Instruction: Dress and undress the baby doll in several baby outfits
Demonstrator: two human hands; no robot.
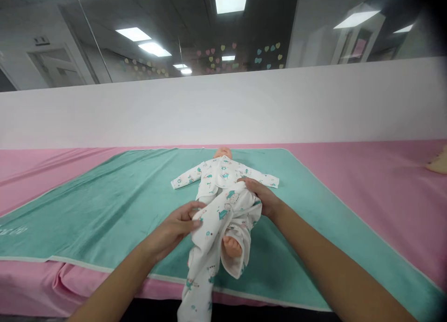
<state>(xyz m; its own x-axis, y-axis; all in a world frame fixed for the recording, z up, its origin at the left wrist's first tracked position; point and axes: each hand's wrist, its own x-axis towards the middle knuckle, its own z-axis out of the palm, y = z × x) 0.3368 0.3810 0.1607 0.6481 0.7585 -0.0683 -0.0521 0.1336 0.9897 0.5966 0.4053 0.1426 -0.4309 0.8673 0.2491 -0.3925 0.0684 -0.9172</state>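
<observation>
A baby doll (223, 153) lies on its back on a teal towel (115, 205), head away from me. It wears a white printed top (220, 173) and white printed trousers (223, 215). My left hand (176, 229) pinches the trousers' fabric at the doll's left hip side. My right hand (260, 196) grips the waistband on the other side. One bare doll foot (232, 246) sticks out of a trouser leg. The other trouser leg (197, 289) hangs limp over the near edge.
The towel lies on a pink padded surface (366, 173) backed by a low white wall (223, 107) with glass above. A beige object (439, 163) sits at the far right edge.
</observation>
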